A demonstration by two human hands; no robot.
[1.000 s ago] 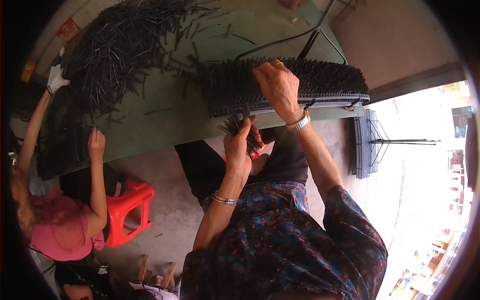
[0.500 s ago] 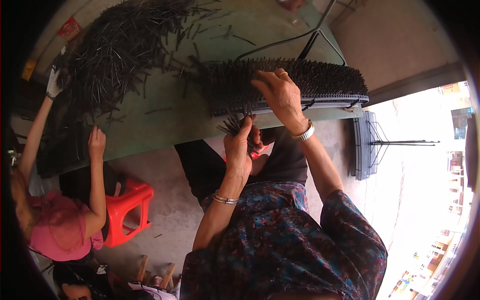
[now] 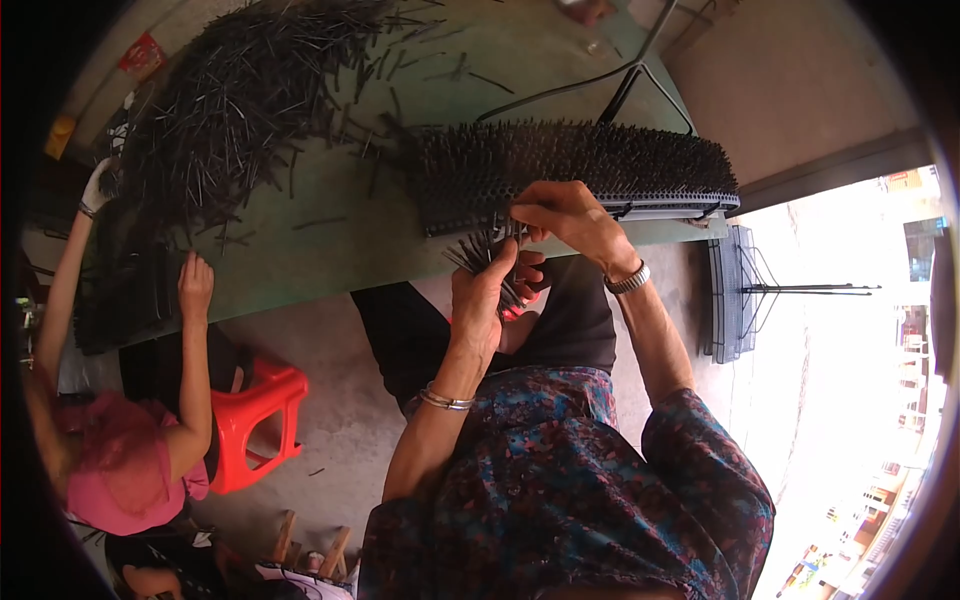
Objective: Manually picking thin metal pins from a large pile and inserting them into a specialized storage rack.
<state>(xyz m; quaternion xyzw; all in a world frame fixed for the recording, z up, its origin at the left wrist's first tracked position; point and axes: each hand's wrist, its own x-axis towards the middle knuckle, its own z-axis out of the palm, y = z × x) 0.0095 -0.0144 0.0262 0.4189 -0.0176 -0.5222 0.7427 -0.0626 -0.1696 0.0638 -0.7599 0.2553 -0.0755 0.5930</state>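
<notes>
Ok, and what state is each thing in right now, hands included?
Bundle of black strips, held, ends fanned out
Left hand, closed around the bundle
Right hand, curled at the bundle's top, grip unclear
Bristly black panel, lying on the table, dense with bristles
Pile of black strips, loose, heaped
Co-worker's gloved hand, at the pile's edge

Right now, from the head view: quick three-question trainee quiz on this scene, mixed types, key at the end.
1. Which hand of the camera wearer grips the bundle of thin black strips?
2. True or false: the loose black pile lies on the green table.
3. What colour is the stool at lower left? a) blue b) red c) white

Key: 1. The left hand; 2. True; 3. b
</notes>
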